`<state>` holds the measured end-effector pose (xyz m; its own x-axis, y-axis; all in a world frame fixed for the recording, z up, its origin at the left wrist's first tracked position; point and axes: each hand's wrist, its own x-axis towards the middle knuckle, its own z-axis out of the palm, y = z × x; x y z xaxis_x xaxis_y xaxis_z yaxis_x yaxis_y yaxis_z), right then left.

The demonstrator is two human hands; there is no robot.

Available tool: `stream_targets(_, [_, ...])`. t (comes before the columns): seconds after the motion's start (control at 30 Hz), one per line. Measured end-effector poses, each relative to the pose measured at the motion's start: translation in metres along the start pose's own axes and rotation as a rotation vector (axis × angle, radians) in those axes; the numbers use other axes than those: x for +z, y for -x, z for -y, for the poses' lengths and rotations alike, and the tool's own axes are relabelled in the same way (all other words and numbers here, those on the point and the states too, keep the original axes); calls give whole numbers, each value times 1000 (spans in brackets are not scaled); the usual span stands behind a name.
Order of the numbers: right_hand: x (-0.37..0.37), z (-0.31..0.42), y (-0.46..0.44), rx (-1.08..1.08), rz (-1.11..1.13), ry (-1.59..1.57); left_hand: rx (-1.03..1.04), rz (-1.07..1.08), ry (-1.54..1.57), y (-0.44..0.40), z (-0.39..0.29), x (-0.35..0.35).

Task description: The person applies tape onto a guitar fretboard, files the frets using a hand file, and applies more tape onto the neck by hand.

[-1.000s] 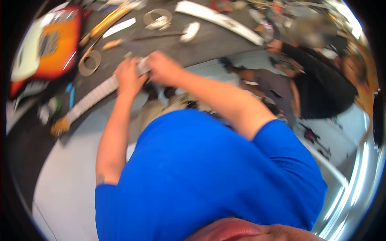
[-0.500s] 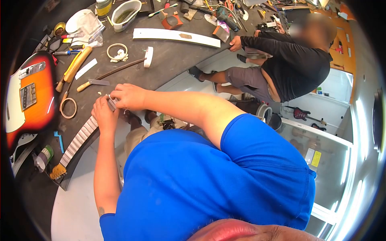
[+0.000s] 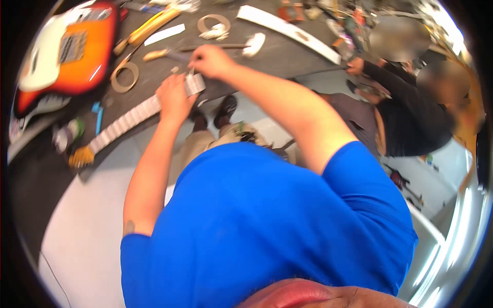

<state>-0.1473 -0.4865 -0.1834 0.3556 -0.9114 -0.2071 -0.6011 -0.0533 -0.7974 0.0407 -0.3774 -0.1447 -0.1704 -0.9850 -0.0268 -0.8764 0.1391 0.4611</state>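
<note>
My left hand (image 3: 174, 96) is wrapped over a guitar neck (image 3: 126, 121), near its upper end. Pale tape-like strips cover the neck's face, and its orange-yellow headstock (image 3: 82, 157) points to the lower left. Just above the neck's free end, my right hand (image 3: 211, 61) has its fingers pinched together. A small pale bit shows at those fingertips, too blurred to name. Behind the right hand lies a wooden-handled tool (image 3: 155, 55) with a flat blade, partly hidden. A roll of tape (image 3: 125, 77) rests on the dark bench left of my hands.
A sunburst electric guitar body (image 3: 97, 56) lies at the left. Farther back are a white strip (image 3: 164, 35), a ring of tape (image 3: 214, 25) and a long white curved board (image 3: 287, 33). A person in a dark top (image 3: 416, 115) is at the bench on the right.
The view has turned, so the bench things appear farther right. My right hand has lifted off the neck's end, uncovering it. My left hand stays on the neck.
</note>
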Motion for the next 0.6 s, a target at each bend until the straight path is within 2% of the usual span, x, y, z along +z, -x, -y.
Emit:
stream_targets(0.03, [-7, 15, -2, 111, 6, -59, -4, -4, 10, 0, -1, -4])
stream_targets(0.1, [-4, 6, -10, 22, 1, -26, -33, 14, -1, 0, 0, -2])
stream_targets(0.4, [7, 13, 1, 173, -64, 14, -12, -10, 62, 4, 1, -2])
stream_targets(0.5, [16, 11, -5, 358, -308, -302, 24, -16, 79, 7, 3, -2])
stream_targets(0.6, [-2, 21, 10, 298, -445, -198, 37, -25, 85, 7, 5, -1])
